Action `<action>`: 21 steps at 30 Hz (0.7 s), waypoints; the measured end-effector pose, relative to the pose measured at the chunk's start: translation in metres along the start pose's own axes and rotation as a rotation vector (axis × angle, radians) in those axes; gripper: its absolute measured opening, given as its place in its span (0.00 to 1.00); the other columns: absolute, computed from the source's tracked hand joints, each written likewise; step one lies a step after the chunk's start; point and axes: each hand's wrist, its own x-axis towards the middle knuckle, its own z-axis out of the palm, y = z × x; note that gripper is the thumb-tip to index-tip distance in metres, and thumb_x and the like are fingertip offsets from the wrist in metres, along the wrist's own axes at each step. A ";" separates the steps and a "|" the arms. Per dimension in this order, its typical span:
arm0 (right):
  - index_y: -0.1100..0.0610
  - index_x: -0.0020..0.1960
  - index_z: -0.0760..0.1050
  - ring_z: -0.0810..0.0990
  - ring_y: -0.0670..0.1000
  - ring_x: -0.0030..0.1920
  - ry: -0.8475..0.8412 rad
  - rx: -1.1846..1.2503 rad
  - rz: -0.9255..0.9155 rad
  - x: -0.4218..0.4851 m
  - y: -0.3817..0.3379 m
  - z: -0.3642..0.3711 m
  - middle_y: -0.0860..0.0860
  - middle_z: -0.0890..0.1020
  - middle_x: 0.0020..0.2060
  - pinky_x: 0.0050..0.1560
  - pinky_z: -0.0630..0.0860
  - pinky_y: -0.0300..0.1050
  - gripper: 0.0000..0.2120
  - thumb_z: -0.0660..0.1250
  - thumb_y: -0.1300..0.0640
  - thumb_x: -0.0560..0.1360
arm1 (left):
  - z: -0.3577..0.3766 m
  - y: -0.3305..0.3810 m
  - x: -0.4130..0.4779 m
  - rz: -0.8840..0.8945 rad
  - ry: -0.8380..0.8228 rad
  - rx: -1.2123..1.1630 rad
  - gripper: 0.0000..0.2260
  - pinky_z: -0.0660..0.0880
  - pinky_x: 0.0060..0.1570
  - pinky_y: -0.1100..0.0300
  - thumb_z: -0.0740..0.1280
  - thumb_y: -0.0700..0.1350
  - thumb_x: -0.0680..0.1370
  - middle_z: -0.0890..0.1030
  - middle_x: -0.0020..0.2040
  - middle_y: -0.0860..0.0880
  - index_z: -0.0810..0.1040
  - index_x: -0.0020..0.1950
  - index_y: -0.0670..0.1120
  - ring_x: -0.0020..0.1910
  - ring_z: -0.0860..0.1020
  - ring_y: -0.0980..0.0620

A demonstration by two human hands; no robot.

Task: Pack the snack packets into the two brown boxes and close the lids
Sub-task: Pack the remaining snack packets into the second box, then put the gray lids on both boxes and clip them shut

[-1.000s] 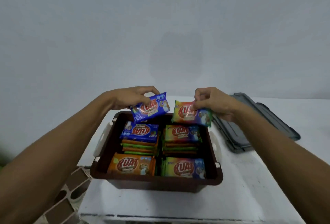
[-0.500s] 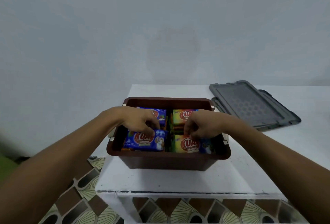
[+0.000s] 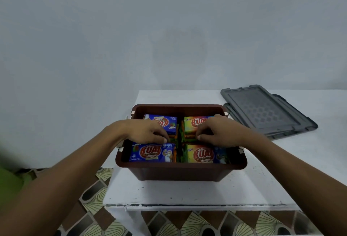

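Note:
A brown box (image 3: 180, 168) stands open on the white table, filled with stacked snack packets in four piles. My left hand (image 3: 144, 131) reaches into the box, its fingertips pinched on the far edge of a blue packet (image 3: 152, 153) that lies on top of the near left pile. My right hand (image 3: 219, 131) does the same on a rainbow-coloured packet (image 3: 204, 154) atop the near right pile. Behind the hands lie another blue packet (image 3: 167, 122) and another rainbow packet (image 3: 194, 123), partly hidden by my fingers. Only one brown box is in view.
Two grey lids (image 3: 262, 111) lie stacked on the white table (image 3: 187, 190) to the right of the box. A plain wall rises behind. Patterned floor tiles (image 3: 97, 198) show past the table's left and front edges.
Both hands came down from above the box's far rim and laid the blue and rainbow packets on the near piles. In the last half second the hands have hardly moved.

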 end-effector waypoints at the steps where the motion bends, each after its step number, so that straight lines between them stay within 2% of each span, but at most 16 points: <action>1: 0.48 0.53 0.81 0.81 0.41 0.42 0.052 0.004 -0.011 -0.001 0.002 0.002 0.44 0.84 0.46 0.45 0.81 0.43 0.10 0.63 0.47 0.79 | 0.000 0.000 0.001 -0.001 0.003 -0.018 0.16 0.79 0.53 0.60 0.59 0.51 0.82 0.78 0.62 0.53 0.74 0.68 0.51 0.55 0.79 0.56; 4: 0.48 0.53 0.81 0.79 0.41 0.37 0.185 -0.042 -0.014 -0.003 0.007 0.004 0.44 0.84 0.44 0.41 0.80 0.43 0.10 0.63 0.47 0.78 | 0.000 0.001 0.005 0.071 0.084 -0.017 0.14 0.78 0.51 0.64 0.61 0.50 0.82 0.79 0.60 0.54 0.75 0.66 0.51 0.53 0.80 0.58; 6: 0.47 0.55 0.80 0.77 0.41 0.41 0.261 -0.133 -0.018 -0.002 0.010 0.002 0.43 0.82 0.47 0.41 0.77 0.41 0.10 0.64 0.47 0.77 | -0.001 0.003 0.009 0.165 0.252 -0.011 0.12 0.78 0.49 0.65 0.64 0.48 0.80 0.81 0.56 0.54 0.77 0.63 0.50 0.50 0.80 0.59; 8: 0.48 0.56 0.79 0.77 0.44 0.46 0.274 -0.227 -0.030 0.002 0.013 0.001 0.43 0.80 0.48 0.42 0.73 0.40 0.11 0.64 0.46 0.77 | -0.002 0.005 0.017 0.193 0.396 0.080 0.11 0.77 0.48 0.64 0.66 0.47 0.79 0.80 0.53 0.56 0.79 0.61 0.50 0.48 0.79 0.59; 11: 0.48 0.57 0.81 0.78 0.46 0.51 0.229 -0.303 -0.027 0.006 0.015 -0.002 0.45 0.80 0.51 0.43 0.70 0.39 0.12 0.65 0.48 0.77 | -0.006 0.008 0.027 0.139 0.463 0.254 0.08 0.75 0.47 0.61 0.67 0.47 0.78 0.77 0.51 0.56 0.82 0.56 0.50 0.47 0.76 0.58; 15: 0.51 0.56 0.82 0.77 0.46 0.48 0.255 -0.225 -0.058 0.002 0.021 -0.002 0.46 0.80 0.50 0.47 0.76 0.42 0.13 0.65 0.47 0.77 | -0.016 0.012 0.035 0.127 0.433 0.213 0.06 0.75 0.47 0.61 0.67 0.46 0.78 0.78 0.50 0.55 0.83 0.50 0.49 0.46 0.76 0.57; 19: 0.55 0.49 0.81 0.75 0.45 0.47 0.539 0.002 -0.055 -0.015 0.054 0.000 0.46 0.80 0.46 0.48 0.74 0.43 0.07 0.66 0.54 0.77 | -0.025 0.032 0.058 0.164 0.558 0.157 0.06 0.77 0.49 0.57 0.66 0.46 0.79 0.81 0.50 0.54 0.81 0.53 0.49 0.47 0.77 0.58; 21: 0.55 0.48 0.81 0.76 0.47 0.47 0.658 0.038 0.076 -0.025 0.089 0.001 0.47 0.80 0.45 0.49 0.75 0.48 0.06 0.65 0.55 0.77 | -0.031 0.052 0.075 0.186 0.652 0.126 0.06 0.77 0.50 0.55 0.65 0.47 0.78 0.81 0.49 0.54 0.81 0.51 0.50 0.47 0.77 0.57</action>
